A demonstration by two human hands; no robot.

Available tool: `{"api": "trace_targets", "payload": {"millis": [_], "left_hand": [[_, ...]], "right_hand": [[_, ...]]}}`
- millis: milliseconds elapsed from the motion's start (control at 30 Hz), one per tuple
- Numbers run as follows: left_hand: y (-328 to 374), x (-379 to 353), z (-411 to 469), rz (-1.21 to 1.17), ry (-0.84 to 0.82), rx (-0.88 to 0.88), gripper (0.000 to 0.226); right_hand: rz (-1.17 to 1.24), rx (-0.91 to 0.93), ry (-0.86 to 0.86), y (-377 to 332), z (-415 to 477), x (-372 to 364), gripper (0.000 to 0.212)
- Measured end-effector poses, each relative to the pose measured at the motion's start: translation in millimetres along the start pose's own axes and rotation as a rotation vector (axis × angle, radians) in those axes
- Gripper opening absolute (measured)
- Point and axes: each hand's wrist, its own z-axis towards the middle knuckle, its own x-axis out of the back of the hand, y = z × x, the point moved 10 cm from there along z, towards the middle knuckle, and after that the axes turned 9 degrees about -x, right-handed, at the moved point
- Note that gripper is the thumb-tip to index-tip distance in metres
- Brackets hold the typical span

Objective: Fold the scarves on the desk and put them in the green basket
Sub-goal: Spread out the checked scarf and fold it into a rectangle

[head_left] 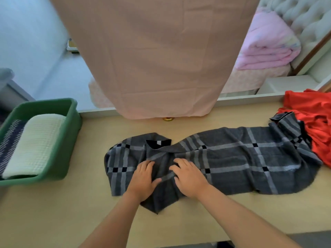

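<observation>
Shows a grey plaid scarf spread lengthwise across the middle of the worktop, with its right end rumpled and lying against a red cloth heaped at the far right corner. Shows the scarf's left end doubled back in loose folds, one corner pointing toward the near edge.

Left grip: flat on the folded part, palm down, fingers straight and close together, thumb out, clasping nothing. Right grip: just beside the left on the same scarf, palm down, fingers spread, pressing the fabric and not pinching it.

Left edge of the worktop: green basket, well apart from the plaid scarf. Contains two folded pieces, a cream waffle-knit scarf and, touching it on the left, a dark blue-and-white patterned scarf.

Far edge: large dusty-pink cloth hanging down to the worktop, with a small gold object just under its hem. Beyond the far edge: folded pink quilt on a bed.
</observation>
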Motion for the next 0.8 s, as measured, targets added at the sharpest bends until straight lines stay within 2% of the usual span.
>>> {"api": "trace_targets", "payload": {"millis": [67, 133, 200, 300, 433, 533, 567, 600, 700, 800], "left_hand": [[-20.5, -2.3, -6.6, 0.093, -0.079, 0.011, 0.090], [-45.4, -1.5, -13.6, 0.206, -0.160, 0.038, 0.094], [-63.1, 7.9, -19.2, 0.274, -0.211, 0.053, 0.095], [-75.2, 33.2, -17.8, 0.305, -0.199, 0.065, 0.078], [-67.3, 41.7, -9.2, 0.213, -0.307, -0.013, 0.048], [-75.6, 61.6, 8.2, 0.055, -0.098, -0.001, 0.019], [-82.0, 67.6, 13.6, 0.011, -0.029, 0.017, 0.019], [-87.7, 69.0, 19.6, -0.025, 0.009, 0.019, 0.031], [-95.2, 58.2, 30.3, -0.149, -0.047, -0.017, 0.063], [-113.5, 37.6, 25.2, -0.143, -0.194, 0.026, 0.056]], "right_hand": [[-0.007, -0.057, -0.103, -12.8, 5.2, -18.6, 0.054], [-0.053, -0.177, -0.226, -8.7, 5.2, -36.4, 0.066], [-0.129, -0.245, -0.252, -8.0, 3.8, -41.6, 0.069], [-0.150, -0.237, -0.178, -28.0, 8.0, -35.1, 0.058], [-0.095, -0.247, -0.186, -48.4, 20.9, -26.6, 0.035], [-0.045, -0.283, -0.065, -41.7, 42.8, -2.7, 0.027], [-0.033, -0.285, -0.033, -38.0, 50.8, 3.0, 0.028], [-0.023, -0.276, -0.019, -35.8, 58.1, 5.6, 0.030], [-0.008, -0.215, -0.092, -40.4, 74.5, -9.5, 0.052], [-0.007, -0.243, -0.254, -37.3, 75.5, -37.2, 0.071]]}}
